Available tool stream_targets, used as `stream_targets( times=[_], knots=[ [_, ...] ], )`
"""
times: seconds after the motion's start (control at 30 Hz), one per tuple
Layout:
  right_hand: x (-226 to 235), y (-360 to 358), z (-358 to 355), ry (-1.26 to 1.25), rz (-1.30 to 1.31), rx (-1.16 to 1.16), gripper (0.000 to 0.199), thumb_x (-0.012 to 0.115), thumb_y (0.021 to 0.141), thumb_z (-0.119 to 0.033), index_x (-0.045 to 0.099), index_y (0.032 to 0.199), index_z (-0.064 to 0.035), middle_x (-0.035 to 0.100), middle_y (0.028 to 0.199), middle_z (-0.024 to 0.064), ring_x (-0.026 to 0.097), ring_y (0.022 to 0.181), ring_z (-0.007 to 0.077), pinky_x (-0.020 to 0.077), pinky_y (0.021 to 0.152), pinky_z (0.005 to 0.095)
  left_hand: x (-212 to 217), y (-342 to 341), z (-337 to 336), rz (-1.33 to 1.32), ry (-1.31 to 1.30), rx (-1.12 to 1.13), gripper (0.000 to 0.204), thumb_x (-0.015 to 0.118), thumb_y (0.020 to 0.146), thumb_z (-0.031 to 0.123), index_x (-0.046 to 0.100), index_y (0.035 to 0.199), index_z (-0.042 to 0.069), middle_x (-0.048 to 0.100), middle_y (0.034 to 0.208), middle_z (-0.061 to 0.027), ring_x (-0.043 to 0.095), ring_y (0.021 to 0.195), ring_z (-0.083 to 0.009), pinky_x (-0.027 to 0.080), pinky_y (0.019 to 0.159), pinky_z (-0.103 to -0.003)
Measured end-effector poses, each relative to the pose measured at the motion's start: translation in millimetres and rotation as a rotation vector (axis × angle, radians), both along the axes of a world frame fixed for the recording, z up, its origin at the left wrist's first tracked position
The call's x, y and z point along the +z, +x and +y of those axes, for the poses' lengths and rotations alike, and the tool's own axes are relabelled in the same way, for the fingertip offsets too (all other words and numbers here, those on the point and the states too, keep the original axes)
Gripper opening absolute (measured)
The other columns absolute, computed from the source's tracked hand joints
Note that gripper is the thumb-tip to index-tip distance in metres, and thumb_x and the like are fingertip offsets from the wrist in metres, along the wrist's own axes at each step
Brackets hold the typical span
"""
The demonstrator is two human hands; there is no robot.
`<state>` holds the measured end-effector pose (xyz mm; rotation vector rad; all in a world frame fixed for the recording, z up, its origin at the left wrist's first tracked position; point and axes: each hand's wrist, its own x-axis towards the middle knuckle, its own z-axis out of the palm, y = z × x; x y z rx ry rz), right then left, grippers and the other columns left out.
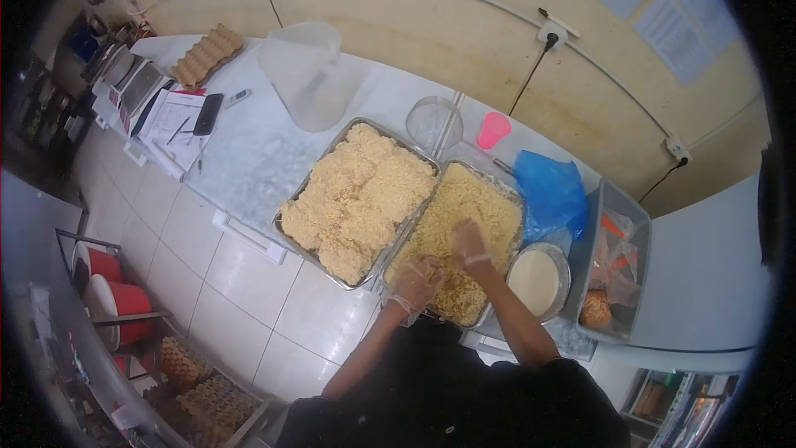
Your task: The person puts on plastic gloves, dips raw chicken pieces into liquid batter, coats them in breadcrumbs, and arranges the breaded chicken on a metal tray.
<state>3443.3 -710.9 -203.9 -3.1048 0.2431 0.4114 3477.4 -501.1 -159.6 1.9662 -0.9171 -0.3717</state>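
Observation:
Both hands wear clear plastic gloves over a metal tray of pale yellow crumbs (464, 191). At its near left edge is my left hand (414, 284), its fingers curled inward; whatever they may hold is hidden. My right hand (471, 245) reaches down onto the crumbs near the middle of the tray, smeared so that its fingers do not show clearly. Darker, coarser crumbs lie between the hands at the near end. Touching this tray on the left is another metal tray, heaped with crumb-coated pieces (356, 195). A bowl of creamy white liquid (533, 284) stands just right of my right forearm.
Behind the trays are a clear plastic jug (307, 75), a round sieve (434, 123), a pink cup (494, 129) and a blue plastic bag (550, 195). A grey bin (618, 270) stands right. Farther left lie a phone (208, 114), papers (170, 129) and an egg carton (207, 56).

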Motion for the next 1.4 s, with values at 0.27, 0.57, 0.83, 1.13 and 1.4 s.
stream_targets(
  times=[0.27,0.57,0.83,1.13,1.4],
  knots=[
    [78.6,37.5,-40.0,0.274,0.101,-0.017,0.029,0.058,0.084,-0.014,0.064,0.109,-0.0003,0.063,0.107,0.0253,0.059,0.106,0.0412,0.0462,0.093,0.0472,24.4,10.4,0.0,0.013,-0.037,-0.079,0.027,0.066,0.089,0.027,0.060,0.107,0.009,0.062,0.113,-0.0148,0.058,0.106,-0.0344,0.046,0.092,-0.043],
    [71.6,42.5,-111.3,0.147,0.155,0.093,0.064,0.070,0.077,-0.049,0.062,0.113,0.0029,0.061,0.114,0.0245,0.059,0.104,0.0390,0.0460,0.094,0.0441,25.0,5.1,18.8,0.108,-0.093,0.050,0.023,0.071,0.085,0.020,0.061,0.102,0.009,0.063,0.109,-0.0145,0.059,0.105,-0.0360,0.048,0.087,-0.044],
    [181.2,29.9,-92.1,0.343,0.186,0.040,0.067,0.074,0.077,-0.050,0.060,0.116,0.0021,0.061,0.114,0.0221,0.058,0.105,0.0381,0.0456,0.094,0.0421,31.0,8.1,43.1,0.193,-0.049,0.085,0.026,0.070,0.088,0.018,0.061,0.109,0.007,0.062,0.113,-0.0115,0.059,0.109,-0.0286,0.045,0.095,-0.038],
    [191.3,44.3,-15.9,0.604,-0.184,-0.085,0.059,0.073,0.079,-0.046,0.063,0.112,0.0013,0.062,0.113,0.0236,0.059,0.109,0.0376,0.0458,0.094,0.0436,26.8,24.6,57.7,0.619,-0.370,0.301,0.035,0.065,0.094,0.032,0.060,0.115,0.005,0.065,0.109,-0.0098,0.064,0.101,-0.0208,0.052,0.083,-0.034],
    [161.3,72.6,146.3,1.422,-0.075,-0.606,0.053,0.073,0.086,-0.036,0.064,0.122,0.0023,0.071,0.105,0.0115,0.065,0.091,0.0167,0.0514,0.084,0.0319,38.3,82.5,86.9,1.286,-0.991,0.649,0.053,0.060,0.097,0.037,0.046,0.133,0.000,0.063,0.121,-0.0157,0.063,0.107,-0.0270,0.053,0.089,-0.038]
  ],
)
